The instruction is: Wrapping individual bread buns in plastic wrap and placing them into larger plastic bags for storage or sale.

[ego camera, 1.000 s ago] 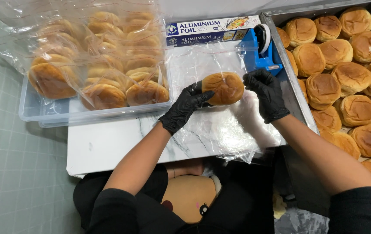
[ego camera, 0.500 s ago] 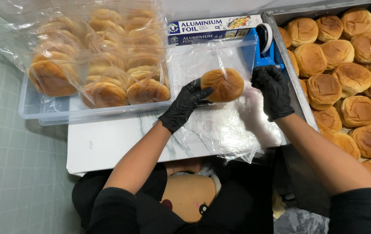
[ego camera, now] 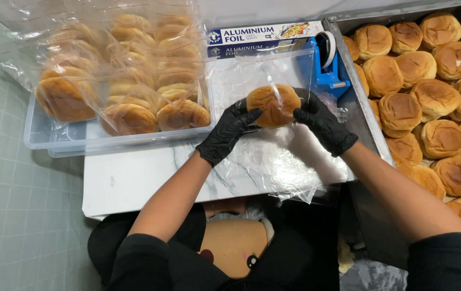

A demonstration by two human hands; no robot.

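Both my gloved hands, left hand (ego camera: pixel 229 131) and right hand (ego camera: pixel 322 123), grip one bun (ego camera: pixel 272 104) inside a clear bag (ego camera: pixel 273 156).

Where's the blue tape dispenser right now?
Head view, upper middle-right: the blue tape dispenser stands between the foil box and the metal tray of buns, just behind the right hand.

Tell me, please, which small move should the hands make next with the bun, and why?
Probably fold the loose plastic over the bun. Both gloved hands, left hand and right hand, hold it in a clear bag above the white board, and the bag looks unsealed.
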